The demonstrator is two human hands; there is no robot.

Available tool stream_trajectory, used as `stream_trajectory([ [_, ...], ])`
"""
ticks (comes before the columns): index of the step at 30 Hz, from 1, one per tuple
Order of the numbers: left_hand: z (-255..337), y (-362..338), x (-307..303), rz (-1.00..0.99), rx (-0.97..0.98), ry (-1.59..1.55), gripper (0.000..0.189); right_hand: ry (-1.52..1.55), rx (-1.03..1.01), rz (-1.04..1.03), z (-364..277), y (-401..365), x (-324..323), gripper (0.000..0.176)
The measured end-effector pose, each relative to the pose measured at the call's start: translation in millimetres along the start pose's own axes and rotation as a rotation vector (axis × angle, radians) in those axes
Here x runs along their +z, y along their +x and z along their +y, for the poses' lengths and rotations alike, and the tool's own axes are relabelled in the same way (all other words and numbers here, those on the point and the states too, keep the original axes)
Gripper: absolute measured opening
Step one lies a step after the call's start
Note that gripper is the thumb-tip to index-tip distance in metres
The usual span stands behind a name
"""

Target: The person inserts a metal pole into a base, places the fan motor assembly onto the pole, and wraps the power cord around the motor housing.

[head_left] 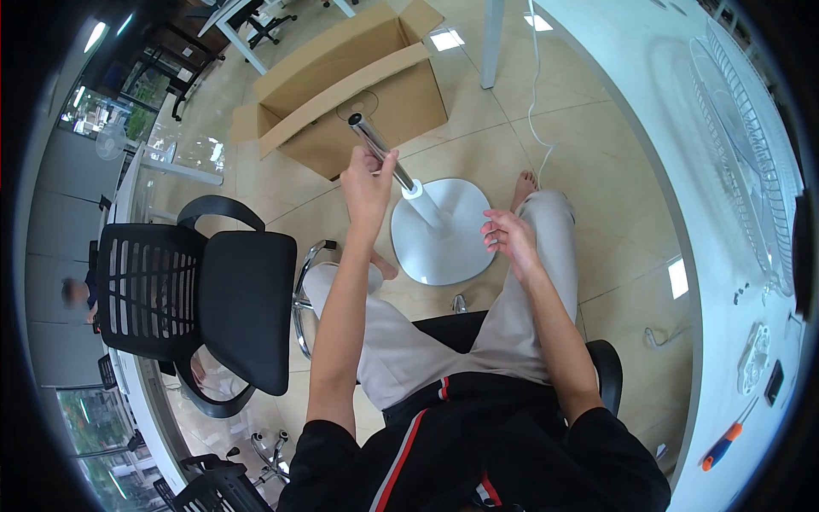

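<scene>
A chrome pole [375,147] rises at a slant from a white collar on a round white fan base [452,243] that rests on the tiled floor between my feet. My left hand [367,183] is closed around the pole about halfway up. My right hand [509,237] hovers over the right edge of the base with its fingers loosely spread and nothing in it. I sit on a black chair, knees apart, in light trousers.
An open cardboard box [350,90] lies on the floor beyond the base. A black office chair [205,299] stands to my left. On the white table [682,128] at right are fan grilles [751,154], a screwdriver [725,444] and small parts. A white cable [537,102] hangs down.
</scene>
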State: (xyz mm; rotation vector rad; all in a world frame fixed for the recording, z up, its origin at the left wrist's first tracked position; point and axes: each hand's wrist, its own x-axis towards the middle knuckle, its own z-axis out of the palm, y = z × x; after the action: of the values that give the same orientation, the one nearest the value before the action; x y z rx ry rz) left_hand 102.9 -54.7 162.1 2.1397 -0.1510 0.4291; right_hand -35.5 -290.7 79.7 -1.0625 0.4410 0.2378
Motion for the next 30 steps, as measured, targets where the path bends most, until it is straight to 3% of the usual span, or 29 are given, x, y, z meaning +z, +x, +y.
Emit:
stream_trajectory([
  [30, -27, -23, 19, -0.06, -0.128, 0.197, 0.032, -0.074, 0.022, -0.001, 8, 5, 1, 0.036],
])
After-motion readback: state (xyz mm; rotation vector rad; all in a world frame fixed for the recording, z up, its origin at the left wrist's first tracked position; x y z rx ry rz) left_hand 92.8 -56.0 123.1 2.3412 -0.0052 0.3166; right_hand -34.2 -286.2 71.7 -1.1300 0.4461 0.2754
